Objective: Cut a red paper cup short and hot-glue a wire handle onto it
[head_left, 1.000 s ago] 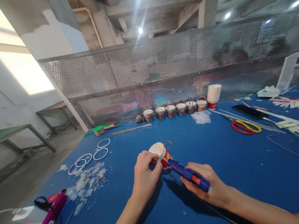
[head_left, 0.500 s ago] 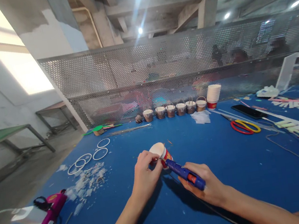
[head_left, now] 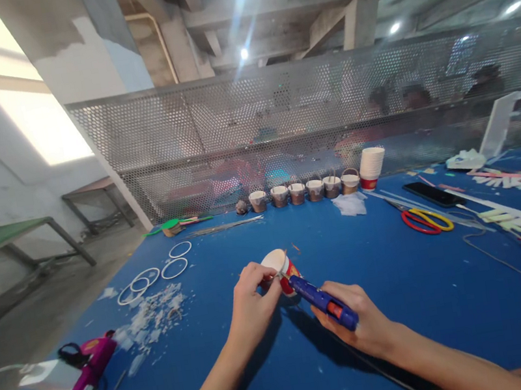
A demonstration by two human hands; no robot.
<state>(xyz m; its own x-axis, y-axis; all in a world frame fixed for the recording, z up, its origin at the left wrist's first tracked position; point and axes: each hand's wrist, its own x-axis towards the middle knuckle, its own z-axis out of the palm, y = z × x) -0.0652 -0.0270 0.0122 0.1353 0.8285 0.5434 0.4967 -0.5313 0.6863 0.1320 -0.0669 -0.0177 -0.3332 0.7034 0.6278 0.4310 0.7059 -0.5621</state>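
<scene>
Holding one red-and-white paper cup point(head_left: 278, 261) on the blue desk point(head_left: 425, 300) in front of you, your two hands work close together. Your left hand point(head_left: 253, 305) pinches a small thin piece point(head_left: 279, 275) between thumb and forefinger at the cup's near rim; it is too small to make out. Your right hand point(head_left: 358, 311) is wrapped round one blue glue gun point(head_left: 324, 301), its nozzle at the cup's side, though you cannot tell whether it touches.

Beyond the cup stand six small buckets point(head_left: 297, 196) in a row, with one dark lump point(head_left: 241, 206) at the row's left end and one stack of cups point(head_left: 372, 167) at its right. Left of the cup lie at least four white rings point(head_left: 176, 277), some overlapping, and a litter of pale scraps point(head_left: 154, 317). Right of it are one pair of scissors point(head_left: 415, 215) and one phone point(head_left: 434, 194). Two magenta power strips point(head_left: 90, 367) lie well apart from the cup, one on each side. Your left fingers and the nozzle cover part of the cup's near side; a perforated screen point(head_left: 228, 114) closes off the far side.
</scene>
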